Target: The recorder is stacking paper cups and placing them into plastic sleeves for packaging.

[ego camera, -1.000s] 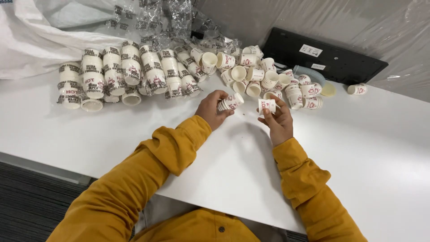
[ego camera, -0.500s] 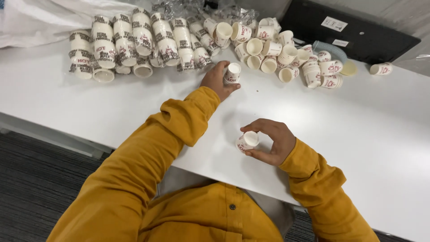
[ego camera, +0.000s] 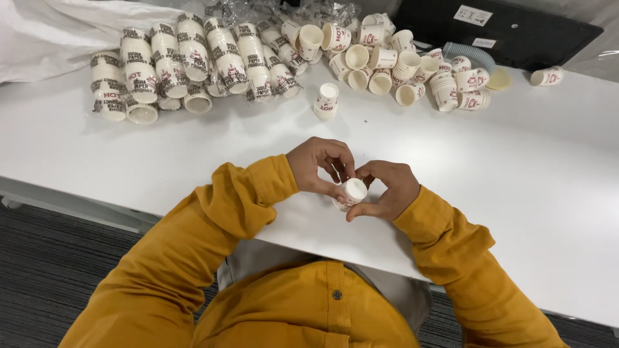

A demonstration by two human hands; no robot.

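Both hands meet near the table's front edge around one small white paper cup (ego camera: 352, 193) with red print, its base turned toward me. My left hand (ego camera: 319, 166) pinches it from the left, and my right hand (ego camera: 387, 189) cups it from the right and below. A short stack of the same cups (ego camera: 326, 101) lies alone on the white table (ego camera: 529, 167) a little beyond my hands. Both sleeves are mustard yellow.
Rows of stacked cups (ego camera: 187, 61) lie on their sides at the back left. Several loose cups (ego camera: 412, 64) are heaped at the back centre and right, one stray cup (ego camera: 547, 77) farther right. A white bag (ego camera: 58, 32) fills the far left; a black flat case (ego camera: 516, 29) sits behind.
My left hand put down the short stack it held by the pile and came back to join my right hand on the single cup. The camera view tilted down toward me.
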